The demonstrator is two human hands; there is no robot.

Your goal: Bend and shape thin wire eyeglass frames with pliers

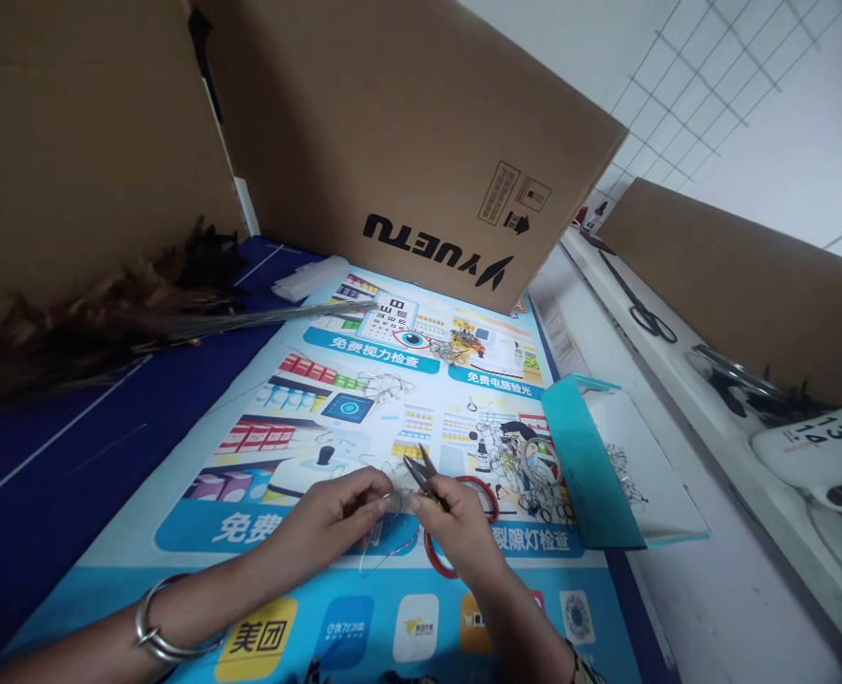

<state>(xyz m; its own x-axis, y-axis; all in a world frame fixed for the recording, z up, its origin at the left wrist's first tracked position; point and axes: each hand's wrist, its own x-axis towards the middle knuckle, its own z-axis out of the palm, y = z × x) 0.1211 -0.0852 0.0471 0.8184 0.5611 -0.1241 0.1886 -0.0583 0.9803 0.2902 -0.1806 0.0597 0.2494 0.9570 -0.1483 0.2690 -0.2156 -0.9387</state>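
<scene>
My left hand (354,508) is closed, thumb and fingertips pinching a small clear, thin piece (398,500) that stretches toward my right hand. Fine strands hang below it. My right hand (456,518) wraps around scissors, whose dark blades (421,470) point up and away, slightly apart. Red handle loops (488,496) show beside and below that hand; the fingers hide the joint. To the right lies a tangled pile of thin wire loops (513,456), with a round ring (541,462) on top.
A turquoise-sided open box (592,465) holds more wire pieces. Smaller wire bunches (385,385) lie on the printed mat (179,579). Large cardboard (392,123) stands behind. Brown feather-like or hair-like bundles (107,304) lie left; black scissors (653,318) and a white mug-like item (820,456) sit right.
</scene>
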